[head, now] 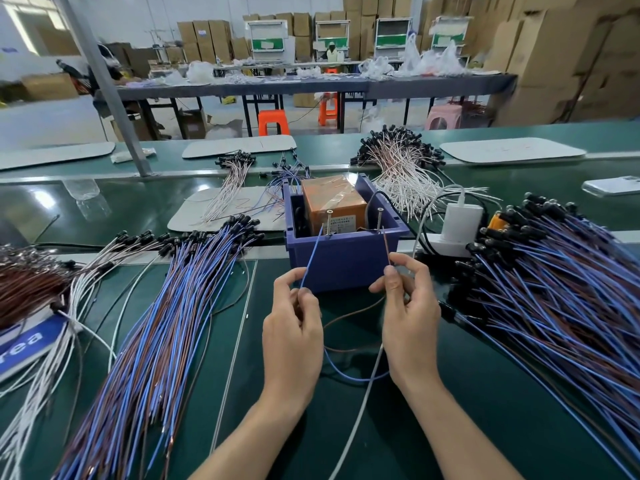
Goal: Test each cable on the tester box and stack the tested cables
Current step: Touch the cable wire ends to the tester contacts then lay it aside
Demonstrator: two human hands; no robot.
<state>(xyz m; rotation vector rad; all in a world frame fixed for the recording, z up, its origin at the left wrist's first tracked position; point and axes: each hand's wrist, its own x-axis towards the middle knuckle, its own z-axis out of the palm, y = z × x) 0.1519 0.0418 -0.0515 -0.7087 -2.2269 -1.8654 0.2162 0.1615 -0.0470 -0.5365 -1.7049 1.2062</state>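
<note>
The tester box is a blue plastic bin (pixel 341 268) holding an orange unit (pixel 332 202), with two upright screws (pixel 328 220) on its near rim. My left hand (pixel 294 334) pinches a blue wire (pixel 313 256) whose tip reaches the left screw. My right hand (pixel 408 306) pinches a brown wire (pixel 387 247) whose tip reaches up to the right screw (pixel 380 218). Both wires loop down between my hands over the green table. A large pile of blue and brown cables (pixel 166 323) lies to the left, another pile (pixel 561 289) to the right.
A white power strip with a charger (pixel 457 226) sits right of the bin. White-wired cables (pixel 401 168) lie behind it, and brown ones (pixel 27 282) at far left. A white cable (pixel 360 410) runs across the table near my right wrist. Benches, stools and cartons fill the background.
</note>
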